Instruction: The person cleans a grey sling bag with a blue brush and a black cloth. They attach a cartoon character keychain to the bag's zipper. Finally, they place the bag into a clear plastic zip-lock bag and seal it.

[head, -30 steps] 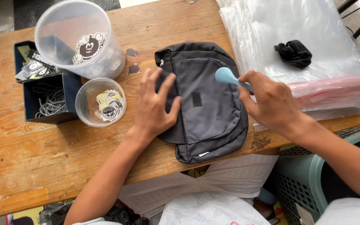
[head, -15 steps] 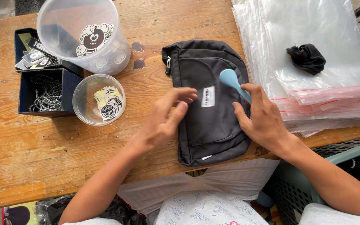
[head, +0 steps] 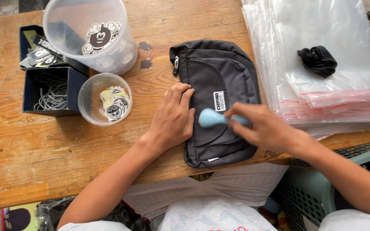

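A dark grey zipped pouch bag [head: 219, 72] lies flat on the wooden table [head: 31, 154], with a small white label on its front. My left hand [head: 172, 117] presses flat on the bag's left edge, fingers together. My right hand [head: 264, 128] grips a light blue tool with a rounded head [head: 213, 117], held over the bag's front pocket just below the label.
A stack of clear zip bags [head: 335, 102] lies at the right, with a black crumpled cloth [head: 317, 60] on top. At the left stand a large clear tub [head: 86, 32], a small clear cup of stickers [head: 105, 100] and a dark blue box [head: 52, 92] of chains.
The blue tool has swept from the bag's upper right down to its middle. My left hand has slid to the bag's left edge. The view has shifted slightly.
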